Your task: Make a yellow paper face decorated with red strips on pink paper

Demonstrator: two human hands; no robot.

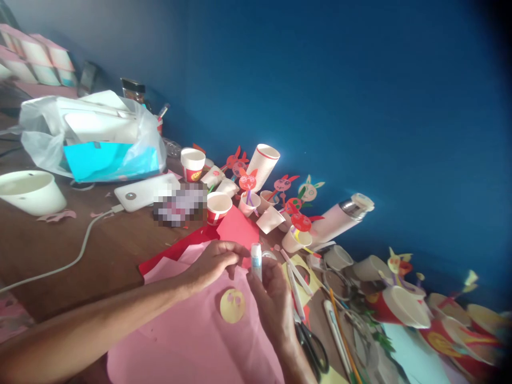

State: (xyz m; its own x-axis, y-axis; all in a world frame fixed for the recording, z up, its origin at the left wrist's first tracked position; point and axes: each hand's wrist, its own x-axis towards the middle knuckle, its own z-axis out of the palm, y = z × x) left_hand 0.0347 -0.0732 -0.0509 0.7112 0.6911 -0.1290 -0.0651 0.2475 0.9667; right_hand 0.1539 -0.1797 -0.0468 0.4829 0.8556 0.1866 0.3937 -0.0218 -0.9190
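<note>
My right hand (274, 290) is closed around a small white glue stick (256, 260), held upright with its white top pointing up. Just left of it, my left hand (216, 262) has its fingers bent together near the stick's top; whether something small is between them I cannot make out. Below both hands, a round yellow paper face (232, 305) with two small pinkish spots lies on large pink paper (176, 341). A red sheet (240, 226) sticks out from under the pink paper at the back.
Paper cups with paper animal faces (248, 181) crowd the back by the blue wall. Black scissors (312, 346), a utility knife (336, 336) and a pencil (344, 336) lie at right. A white power bank (146, 192), its cable and a plastic bag (36, 120) occupy the left.
</note>
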